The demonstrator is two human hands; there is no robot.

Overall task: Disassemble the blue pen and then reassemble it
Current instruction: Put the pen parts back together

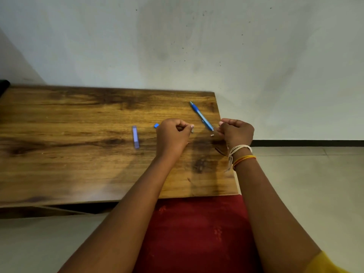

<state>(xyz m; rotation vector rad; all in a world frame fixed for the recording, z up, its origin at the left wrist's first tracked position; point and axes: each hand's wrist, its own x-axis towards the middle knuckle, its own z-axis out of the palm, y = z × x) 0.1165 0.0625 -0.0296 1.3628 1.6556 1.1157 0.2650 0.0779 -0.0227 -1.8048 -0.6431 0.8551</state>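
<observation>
Two curled hands – left hand (173, 134), right hand (237, 133) – fingers' hold unclear; one pen front (201, 115), one barrel (135, 136).

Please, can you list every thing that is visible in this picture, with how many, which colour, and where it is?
pen: 1, blue, on the table, far right, lying diagonally between the hands
tube piece: 1, pale blue-violet, on the table, left of the left hand
small blue part: 1, blue, on the table, at the left hand's far side
small white bit: 1, white, beside the right hand
table: 1, brown wood, against the wall
red cloth: 1, red, below the table edge
wrist threads: several, white, yellow and red, on the right wrist
left hand: 1, fingers curled, pinching something small
right hand: 1, fingers curled; contents unclear
</observation>
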